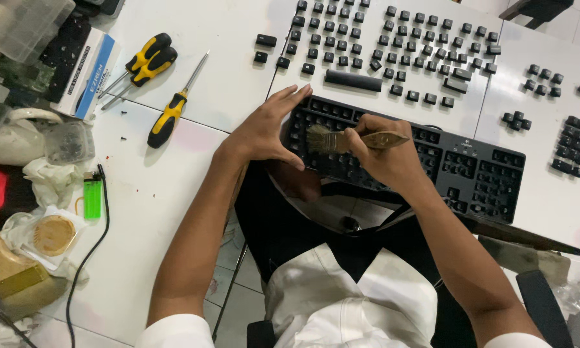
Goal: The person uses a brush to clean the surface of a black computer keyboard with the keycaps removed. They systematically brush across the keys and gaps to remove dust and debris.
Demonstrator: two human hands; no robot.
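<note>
A black keyboard frame (477, 174) with its keycaps removed lies across the table edge in front of me. My left hand (267, 129) grips its left end, fingers spread over the top corner. My right hand (386, 154) is closed around a small wooden-handled brush (367, 140), whose pale bristles rest on the left part of the frame. Several loose black keycaps (393, 45) are laid out in rows on the white table beyond the keyboard, with the long space bar (352, 80) nearest.
Three yellow-and-black screwdrivers (164, 119) lie at upper left. A green lighter (92, 196), a black cable (87, 258), a larger brush (9, 267), rags and boxes crowd the left edge. More keycaps (577, 148) sit at right.
</note>
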